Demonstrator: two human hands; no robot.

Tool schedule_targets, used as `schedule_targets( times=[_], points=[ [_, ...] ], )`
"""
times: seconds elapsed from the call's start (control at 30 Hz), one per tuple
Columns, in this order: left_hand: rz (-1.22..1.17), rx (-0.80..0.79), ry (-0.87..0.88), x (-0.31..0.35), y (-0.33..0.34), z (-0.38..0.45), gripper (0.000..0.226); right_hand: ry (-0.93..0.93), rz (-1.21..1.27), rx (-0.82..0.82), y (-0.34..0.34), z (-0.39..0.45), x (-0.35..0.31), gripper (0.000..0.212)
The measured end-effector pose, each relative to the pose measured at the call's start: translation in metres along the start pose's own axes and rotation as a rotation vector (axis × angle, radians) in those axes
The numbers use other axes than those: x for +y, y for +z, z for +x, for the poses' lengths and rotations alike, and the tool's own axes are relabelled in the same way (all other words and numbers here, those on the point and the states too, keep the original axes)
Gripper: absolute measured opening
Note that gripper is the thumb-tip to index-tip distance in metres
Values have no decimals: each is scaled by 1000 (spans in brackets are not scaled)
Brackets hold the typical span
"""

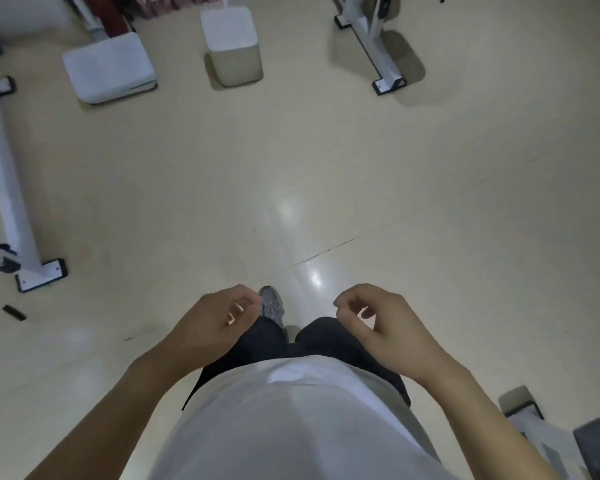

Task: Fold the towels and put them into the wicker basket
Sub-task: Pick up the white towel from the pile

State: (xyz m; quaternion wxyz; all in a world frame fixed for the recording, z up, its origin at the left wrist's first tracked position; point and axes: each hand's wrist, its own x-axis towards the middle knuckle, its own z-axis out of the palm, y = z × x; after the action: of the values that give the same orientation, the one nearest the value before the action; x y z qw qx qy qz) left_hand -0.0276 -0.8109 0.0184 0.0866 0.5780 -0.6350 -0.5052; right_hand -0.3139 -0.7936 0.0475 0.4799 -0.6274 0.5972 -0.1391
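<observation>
A white shirt (291,420) fills the bottom of the head view, with dark trousers (312,337) below it and one grey shoe (272,304) on the cream floor (326,168). Neither a towel nor a wicker basket shows anywhere in this view, so where they lie cannot be told. The left hand (219,323) and the right hand (378,320) hang in front of the waist, apart from each other, fingers loosely curled, holding nothing.

Further off on the floor stand a pale bin (234,46) and, to its left, a white box (110,67). White metal frame legs with dark feet (378,46) rise at the upper right, and another frame (11,202) runs down the left edge.

As a judgement, this looks like a walking stretch between steps, with no folding in hand. The next move calls for finding the towels, reaching the bench or surface where they lie, and taking one by its corners with both hands.
</observation>
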Motion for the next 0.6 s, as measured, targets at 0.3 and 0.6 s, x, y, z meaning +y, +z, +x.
schedule_targets(
  times=[0.3, 0.6],
  points=[
    [44, -33, 46, 66, -113, 231, 9, 38, 20, 37, -113, 178, 3, 6],
    [-81, -1, -72, 127, -190, 408, 11, -34, -17, -52, -263, 412, -15, 8]
  ],
)
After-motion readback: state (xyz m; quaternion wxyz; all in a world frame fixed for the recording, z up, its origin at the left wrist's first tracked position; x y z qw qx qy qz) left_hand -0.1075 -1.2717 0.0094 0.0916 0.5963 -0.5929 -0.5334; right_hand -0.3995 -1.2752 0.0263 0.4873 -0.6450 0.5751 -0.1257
